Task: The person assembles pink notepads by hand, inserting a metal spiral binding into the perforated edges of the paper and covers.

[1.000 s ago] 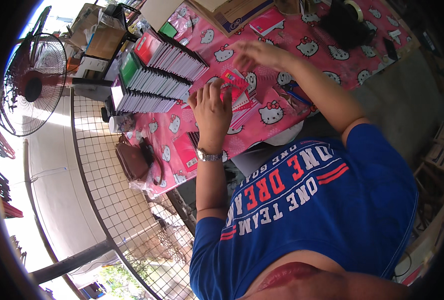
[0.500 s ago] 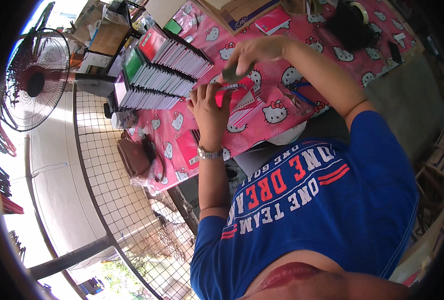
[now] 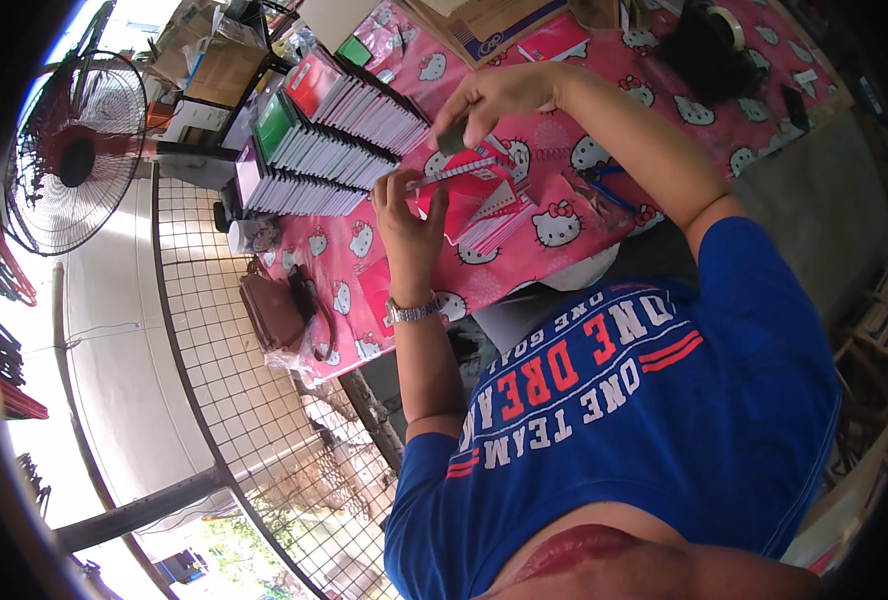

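My left hand (image 3: 408,225), a metal watch on its wrist, has its fingers and thumb closed on the edge of a pink notebook (image 3: 447,187). A strip of punched holes shows along that edge. Above the notebook, my right hand (image 3: 497,103) is curled, with a small dark greenish piece (image 3: 453,138) at its fingertips; its kind cannot be made out. Under and beside the held notebook lie more pink notebooks (image 3: 489,228) with white page edges, fanned out. A thin coil (image 3: 552,155) stretches to the right of the notebook.
Stacked spiral notebooks (image 3: 329,150) stand at the far left of the pink patterned tablecloth (image 3: 519,255). Pliers with blue handles (image 3: 612,188) lie to the right. A brown bag (image 3: 276,312), a cardboard box (image 3: 494,25), a tape roll (image 3: 729,27) and a fan (image 3: 77,160) surround the work.
My right hand has shifted slightly left and up, away from the left fingers. The punched edge of the held notebook now shows more plainly between the hands.
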A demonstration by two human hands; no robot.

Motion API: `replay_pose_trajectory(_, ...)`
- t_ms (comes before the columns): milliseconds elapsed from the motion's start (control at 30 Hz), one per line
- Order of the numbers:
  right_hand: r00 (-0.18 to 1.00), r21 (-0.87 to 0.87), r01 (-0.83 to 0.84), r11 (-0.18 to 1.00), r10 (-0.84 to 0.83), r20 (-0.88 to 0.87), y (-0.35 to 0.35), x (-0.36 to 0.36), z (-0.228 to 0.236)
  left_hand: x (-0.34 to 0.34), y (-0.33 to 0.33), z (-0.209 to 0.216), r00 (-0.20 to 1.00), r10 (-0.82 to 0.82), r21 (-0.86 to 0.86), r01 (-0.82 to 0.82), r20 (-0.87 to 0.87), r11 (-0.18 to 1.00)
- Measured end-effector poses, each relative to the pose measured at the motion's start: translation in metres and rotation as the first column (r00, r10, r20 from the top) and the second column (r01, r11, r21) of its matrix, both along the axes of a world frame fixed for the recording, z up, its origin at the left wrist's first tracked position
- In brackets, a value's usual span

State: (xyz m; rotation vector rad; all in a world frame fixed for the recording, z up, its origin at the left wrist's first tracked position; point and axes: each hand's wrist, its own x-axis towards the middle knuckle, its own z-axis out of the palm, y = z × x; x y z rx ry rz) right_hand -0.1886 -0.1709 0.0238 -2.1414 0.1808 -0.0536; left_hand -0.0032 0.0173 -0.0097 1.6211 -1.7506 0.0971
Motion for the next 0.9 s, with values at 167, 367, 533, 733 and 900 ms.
replay_pose_trajectory(167, 0.986, 0.454, -0.106, 0.885, 0.033, 0.166, -0.004, 0.011, -0.014, 0.002, 0.000, 0.000, 0.998, 0.040, 0.101, -0.035, -0.055, 0.994)
replay_pose_trajectory(367, 0.996, -0.047, -0.001, 0.999, -0.003, -0.088, 0.003, 0.020, 0.007, 0.005, -0.002, 0.004, 0.980, 0.019, 0.146, 0.010, -0.197, 0.989)
replay_pose_trajectory(533, 0.954, 0.602, -0.259, 0.755, 0.103, 0.280, -0.003, 0.022, -0.010, 0.007, -0.005, 0.002, 0.971, -0.014, 0.119, 0.044, -0.237, 0.992)
replay_pose_trajectory(733, 0.981, 0.473, -0.190, 0.860, 0.142, 0.135, -0.005, 0.024, -0.011, 0.011, -0.002, 0.000, 0.977, 0.014, 0.130, 0.014, -0.214, 0.991)
replay_pose_trajectory(900, 0.793, -0.280, 0.544, 0.791, -0.594, -0.134, -0.061, -0.017, -0.112, 0.000, -0.010, 0.008, 0.969, 0.049, 0.166, -0.008, -0.241, 0.986)
